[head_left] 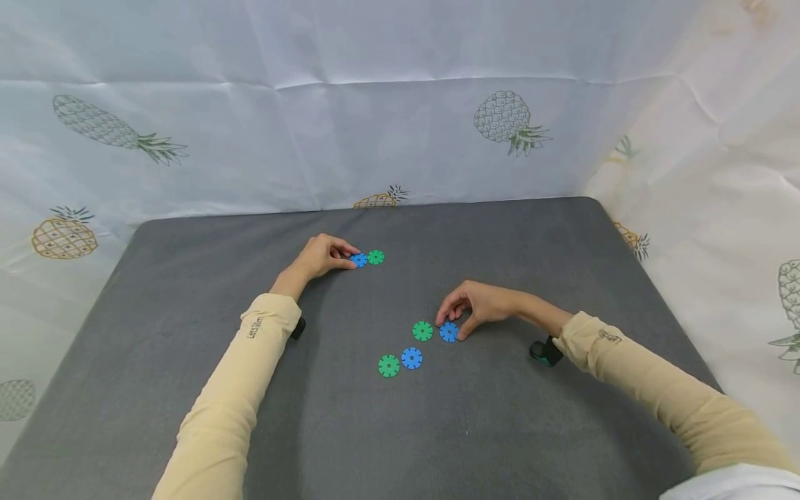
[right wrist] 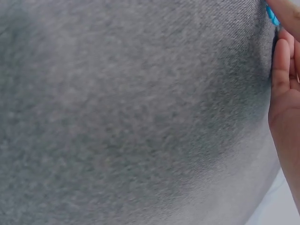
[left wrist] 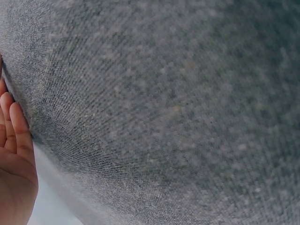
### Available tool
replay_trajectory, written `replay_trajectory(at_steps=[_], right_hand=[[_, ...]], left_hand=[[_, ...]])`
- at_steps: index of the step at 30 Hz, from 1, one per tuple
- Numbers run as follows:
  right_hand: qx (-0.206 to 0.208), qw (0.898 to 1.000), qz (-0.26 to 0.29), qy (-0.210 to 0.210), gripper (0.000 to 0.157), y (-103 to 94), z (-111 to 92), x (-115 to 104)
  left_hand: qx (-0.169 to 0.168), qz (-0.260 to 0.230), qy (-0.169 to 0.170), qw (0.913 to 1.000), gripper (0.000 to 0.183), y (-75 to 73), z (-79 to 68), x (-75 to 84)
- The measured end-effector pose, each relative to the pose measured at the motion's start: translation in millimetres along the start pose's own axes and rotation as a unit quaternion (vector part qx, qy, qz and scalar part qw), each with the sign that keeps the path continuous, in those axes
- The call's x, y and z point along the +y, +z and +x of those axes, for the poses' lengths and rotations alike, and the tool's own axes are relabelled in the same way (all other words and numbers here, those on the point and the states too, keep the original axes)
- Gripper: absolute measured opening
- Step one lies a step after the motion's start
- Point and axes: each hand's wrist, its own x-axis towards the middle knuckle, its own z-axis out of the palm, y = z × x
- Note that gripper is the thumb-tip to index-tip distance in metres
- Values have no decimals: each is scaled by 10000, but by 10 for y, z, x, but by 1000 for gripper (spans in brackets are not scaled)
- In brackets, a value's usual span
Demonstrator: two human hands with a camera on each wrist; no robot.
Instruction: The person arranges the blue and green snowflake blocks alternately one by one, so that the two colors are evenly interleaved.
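Observation:
My left hand [head_left: 321, 257] reaches to the far part of the table and pinches a blue notched disc [head_left: 359, 260] between thumb and fingers. A green notched disc [head_left: 376, 257] lies right at its edge. Nearer to me, my right hand [head_left: 481, 305] holds another blue notched disc [head_left: 448, 332] by its sides, thumb on the right and a fingertip on the left. Just left of it lies a green disc [head_left: 422, 331]. In the right wrist view a sliver of the blue disc [right wrist: 272, 16] shows beside the thumb; the left wrist view shows only the left hand's fingers [left wrist: 19, 126] and cloth.
A third blue disc [head_left: 412, 357] and a third green disc [head_left: 389, 366] lie side by side at the near middle. Dark grey cloth covers the table [head_left: 500, 430]. A white pineapple-print curtain [head_left: 400, 139] hangs behind the far edge and along the right.

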Motion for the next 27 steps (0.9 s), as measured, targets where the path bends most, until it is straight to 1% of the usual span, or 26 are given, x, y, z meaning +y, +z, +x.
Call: replay_trajectory(at_steps=[4,10,13,17,20,24,27], right_hand=[[-1,10000,1,-51,37,17,-18,11],[256,9992,-241,-188,32,67,-24,33],[354,9984,-391,-213,33,84,-43,48],[387,9981,-445,-170,35,93,-51,65],[421,9978,-480,-185,33,98,-41,77],[583,9961,-595,-297,28,115,-40,91],[669,9956,-551,-355,28,131,-60,101]], left_hand=[[21,-16,7,10000,31,6,0,-12],[37,-52,-2,10000,31,13,9,-20],[42,-56,8,10000,31,19,8,-25],[76,-18,75,9999,31,25,-5,-27],[100,29,76,9999,31,27,-17,-30],[99,30,45,9999,31,26,-16,-25],[67,-30,24,10000,31,32,-1,-16]])
